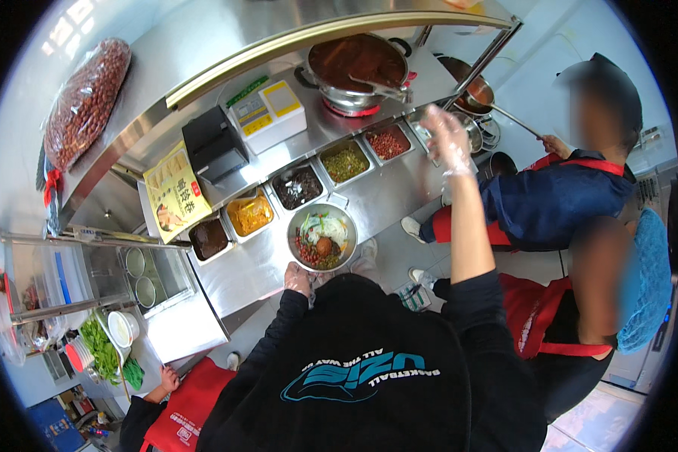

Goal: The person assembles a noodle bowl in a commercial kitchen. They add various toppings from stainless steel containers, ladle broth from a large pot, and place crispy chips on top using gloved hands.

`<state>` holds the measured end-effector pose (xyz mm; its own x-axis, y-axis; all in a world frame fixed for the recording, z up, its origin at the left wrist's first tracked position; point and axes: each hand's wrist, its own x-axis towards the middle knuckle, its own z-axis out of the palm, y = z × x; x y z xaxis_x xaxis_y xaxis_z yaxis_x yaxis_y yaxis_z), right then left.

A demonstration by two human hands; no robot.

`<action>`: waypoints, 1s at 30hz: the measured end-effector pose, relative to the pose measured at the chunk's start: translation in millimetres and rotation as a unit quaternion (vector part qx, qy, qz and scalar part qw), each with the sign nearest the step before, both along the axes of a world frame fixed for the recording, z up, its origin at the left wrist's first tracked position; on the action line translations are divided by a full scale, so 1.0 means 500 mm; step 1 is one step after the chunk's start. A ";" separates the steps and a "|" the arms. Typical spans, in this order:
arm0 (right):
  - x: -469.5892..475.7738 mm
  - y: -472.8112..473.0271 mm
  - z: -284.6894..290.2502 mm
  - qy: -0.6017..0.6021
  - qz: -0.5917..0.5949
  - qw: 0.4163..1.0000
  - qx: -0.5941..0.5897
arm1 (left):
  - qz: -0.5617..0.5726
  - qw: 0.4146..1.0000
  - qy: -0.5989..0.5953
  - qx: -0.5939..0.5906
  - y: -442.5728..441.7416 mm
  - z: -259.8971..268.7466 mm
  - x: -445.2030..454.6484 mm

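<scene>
My gloved left hand (298,279) grips the near rim of a steel bowl (350,255) above the front edge of the steel counter. In the bowl are white noodles (332,226), red peanuts, chopped green topping and a round brown ball of sauce (324,245). My right hand (447,138), in a clear plastic glove, is raised at the right end of a row of pans. Its fingers are extended and somewhat blurred, with no object visible in them. Closest to it are a pan (419,125), partly hidden by the hand, and the pan of peanuts (385,143).
Pans of green pickle (344,163), black topping (298,187), yellow topping (250,214) and dark sauce (208,239) line the counter. Behind stands a pot of red broth (357,62) with a ladle. A co-worker (553,198) holds a long-handled pan; others stand right and lower left.
</scene>
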<state>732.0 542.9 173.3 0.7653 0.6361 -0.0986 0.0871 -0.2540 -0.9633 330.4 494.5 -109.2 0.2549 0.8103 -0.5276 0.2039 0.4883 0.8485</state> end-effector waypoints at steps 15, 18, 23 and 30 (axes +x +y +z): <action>0.047 0.171 0.087 -0.486 0.165 0.844 -0.154 | -0.166 0.935 0.231 0.214 -0.011 -0.013 -0.005; 0.046 0.146 0.139 -0.461 0.087 0.880 -0.073 | -0.105 0.947 0.182 0.244 -0.004 -0.026 -0.009; 0.013 0.091 0.160 -0.421 0.078 0.900 -0.078 | 0.062 0.992 0.094 0.061 -0.019 -0.055 -0.017; -0.012 0.062 0.108 -0.351 0.072 0.932 -0.055 | 0.087 0.993 0.073 0.036 0.001 -0.025 -0.006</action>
<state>726.1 573.9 227.3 0.5728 0.7533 0.3231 0.7273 -0.2853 -0.6242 327.5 494.9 -121.7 0.0342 0.8728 -0.4868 0.2450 0.4650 0.8508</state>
